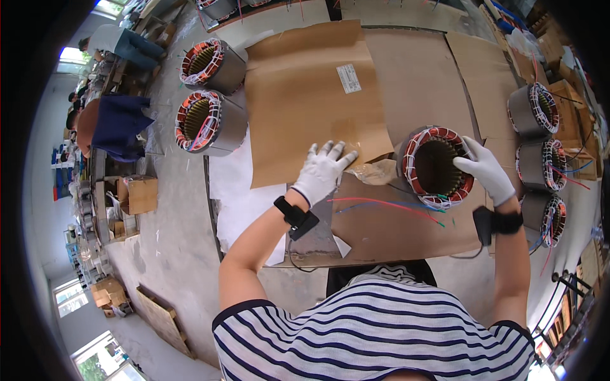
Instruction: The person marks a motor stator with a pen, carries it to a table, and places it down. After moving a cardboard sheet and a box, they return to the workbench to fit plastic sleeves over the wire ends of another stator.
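My left hand [322, 170], in a white glove, lies on the lower edge of a large brown paper sheet [305, 95], fingers spread and holding nothing. A motor stator [410, 166] with red-orange windings laced in white cord stands on the table to its right, its bore facing up. Gloved too, my right hand [488, 170] is closed over the right rim of that stator, with fingertips reaching toward the bore. Red and blue lead wires [387, 204] trail left from the stator. Crumpled tan paper [375, 172] lies between my left hand and the stator.
Two more stators [227, 130] stand at the left table edge, and several stators [528, 166] line the right side. Brown cardboard [413, 82] and white paper [236, 184] cover parts of the table. Two people [105, 124] are at the far left, near a cardboard box [140, 193].
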Demonstrator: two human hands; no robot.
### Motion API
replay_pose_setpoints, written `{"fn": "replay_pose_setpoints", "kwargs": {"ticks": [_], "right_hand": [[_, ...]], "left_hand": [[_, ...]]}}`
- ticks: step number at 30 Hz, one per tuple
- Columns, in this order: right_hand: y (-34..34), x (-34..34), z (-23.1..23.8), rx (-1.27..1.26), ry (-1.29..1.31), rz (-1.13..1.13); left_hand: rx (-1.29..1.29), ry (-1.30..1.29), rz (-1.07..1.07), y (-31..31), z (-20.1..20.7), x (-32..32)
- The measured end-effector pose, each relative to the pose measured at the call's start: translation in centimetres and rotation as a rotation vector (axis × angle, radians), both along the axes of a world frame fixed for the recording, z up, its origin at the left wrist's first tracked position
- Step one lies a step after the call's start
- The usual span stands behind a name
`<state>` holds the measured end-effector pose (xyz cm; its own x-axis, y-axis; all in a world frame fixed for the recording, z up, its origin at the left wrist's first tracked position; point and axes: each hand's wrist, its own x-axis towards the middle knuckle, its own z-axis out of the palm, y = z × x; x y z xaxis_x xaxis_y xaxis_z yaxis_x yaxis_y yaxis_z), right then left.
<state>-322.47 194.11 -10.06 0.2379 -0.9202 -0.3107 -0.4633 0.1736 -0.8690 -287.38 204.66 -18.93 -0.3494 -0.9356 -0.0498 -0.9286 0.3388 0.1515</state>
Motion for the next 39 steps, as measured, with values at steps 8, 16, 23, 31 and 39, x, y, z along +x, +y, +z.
{"fn": "replay_pose_setpoints", "kwargs": {"ticks": [8,16,23,31,39], "right_hand": [[-0.3,-0.3,0.3,0.180,-0.197,0.278],[0.3,-4.5,-1.4,0.221,-0.268,0.135],[-0.4,1.1,-0.5,0.073,-0.167,0.257],[-2.2,-1.5,-4.2,0.000,-0.138,0.239],[0.2,1.6,-1.4,-0.697,0.458,0.018]], "left_hand": [[0.084,-0.122,0.013,0.7,0.1,0.2],[-0.008,-0.096,-0.034,0.9,-1.8,-1.8],[0.237,-0.058,0.061,2.8,1.6,-0.6],[-0.052,0.105,0.588,18.5,1.6,0.6],[-0.029,0.150,1.126,39.6,0.6,-1.6]]}}
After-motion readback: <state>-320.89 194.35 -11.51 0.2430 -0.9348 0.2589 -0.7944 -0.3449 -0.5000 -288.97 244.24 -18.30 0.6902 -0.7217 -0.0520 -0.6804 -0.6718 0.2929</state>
